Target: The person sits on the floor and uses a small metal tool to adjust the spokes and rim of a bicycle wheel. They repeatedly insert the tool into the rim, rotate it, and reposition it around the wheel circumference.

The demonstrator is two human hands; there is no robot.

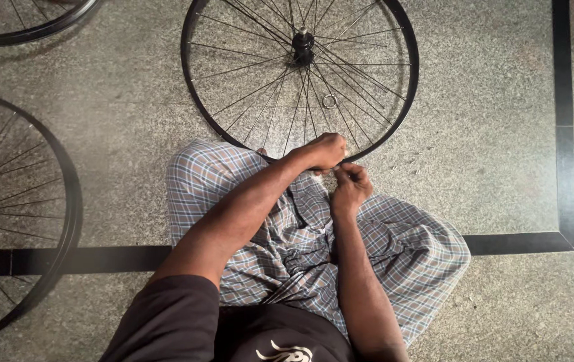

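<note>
Head view, looking straight down at a person seated cross-legged on a speckled grey stone floor point(488, 134) inlaid with dark border strips. A black bicycle wheel point(196, 100) lies flat on the floor just in front of the knees, its thin spokes fanning out from a dark hub point(302, 44) near the top of the frame. A small metal ring point(329, 101) sits among the spokes below the hub.

Both hands meet at the wheel's near rim. The left hand point(324, 151) is curled into a closed fist resting over the rim, fingers folded under; what it grips is hidden beneath the knuckles. The right hand point(350, 186) sits just beside and below it, fingers pinched together near the rim; whatever it pinches is too small to make out.

The person wears a checked grey-blue cloth point(394, 248) over the legs and a dark shirt point(179, 322). Two more wheels lie to the left: one point(66, 201) cut off by the frame edge, another point(45, 28) in the upper corner.
</note>
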